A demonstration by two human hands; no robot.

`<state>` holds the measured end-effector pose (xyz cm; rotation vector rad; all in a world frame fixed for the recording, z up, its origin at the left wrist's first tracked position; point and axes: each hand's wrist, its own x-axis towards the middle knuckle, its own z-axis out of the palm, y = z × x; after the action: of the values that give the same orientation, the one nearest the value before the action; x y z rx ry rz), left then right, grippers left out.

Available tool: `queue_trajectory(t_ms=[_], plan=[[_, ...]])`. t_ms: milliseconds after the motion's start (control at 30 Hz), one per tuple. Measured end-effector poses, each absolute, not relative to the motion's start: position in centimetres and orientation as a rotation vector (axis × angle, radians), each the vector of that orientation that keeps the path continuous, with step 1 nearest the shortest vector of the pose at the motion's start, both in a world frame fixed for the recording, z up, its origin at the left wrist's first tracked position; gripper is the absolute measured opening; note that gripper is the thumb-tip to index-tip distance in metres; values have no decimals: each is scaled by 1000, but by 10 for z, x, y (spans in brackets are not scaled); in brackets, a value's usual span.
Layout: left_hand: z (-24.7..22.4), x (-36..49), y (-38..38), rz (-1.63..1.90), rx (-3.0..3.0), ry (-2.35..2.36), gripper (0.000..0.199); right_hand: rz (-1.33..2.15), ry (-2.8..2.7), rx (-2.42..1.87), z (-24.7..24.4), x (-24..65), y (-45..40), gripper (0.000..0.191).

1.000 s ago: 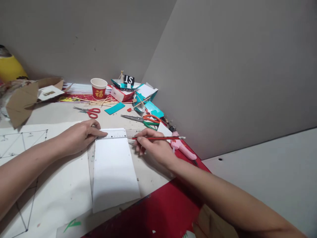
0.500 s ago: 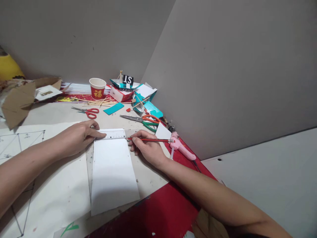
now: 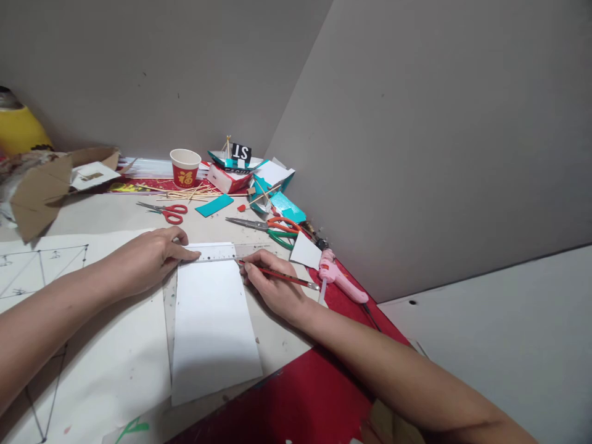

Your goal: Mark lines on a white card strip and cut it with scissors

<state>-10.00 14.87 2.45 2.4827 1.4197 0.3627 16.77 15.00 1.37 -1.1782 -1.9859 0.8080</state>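
A clear ruler (image 3: 217, 254) lies across the top of a white sheet of card (image 3: 215, 333). My left hand (image 3: 161, 256) presses the ruler's left end down, index finger stretched along it and the other fingers bent under. At the ruler's right end, my right hand (image 3: 272, 283) grips a red pencil (image 3: 284, 277) between thumb and fingers. The pencil's tip is by the card's top right edge, with its back end slanting down to the right. Beneath my left forearm spreads a large paper with a line drawing (image 3: 39, 253).
Beyond the hands lie red scissors (image 3: 173, 213), orange-and-green scissors (image 3: 282, 228), a teal strip (image 3: 214, 205) and thin wooden sticks (image 3: 189, 193). A paper cup (image 3: 185, 169) stands behind. To the right is a pink glue gun (image 3: 340, 279); cut cardboard (image 3: 41, 194) sits at left.
The pencil has tilted, its back end swinging downward while its tip stays near the ruler's right end. My left hand keeps pressing the ruler. The whole view has shifted slightly.
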Motion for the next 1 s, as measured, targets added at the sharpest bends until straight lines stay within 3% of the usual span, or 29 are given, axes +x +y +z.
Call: queue_trajectory(t_ms=[767, 1000], plan=[[25, -100, 147, 366, 2521, 1424, 42, 1008, -1902, -1176, 4, 173, 158, 11], [23, -100, 147, 361, 2527, 1426, 43, 1154, -1812, -1183, 26, 171, 152, 13]])
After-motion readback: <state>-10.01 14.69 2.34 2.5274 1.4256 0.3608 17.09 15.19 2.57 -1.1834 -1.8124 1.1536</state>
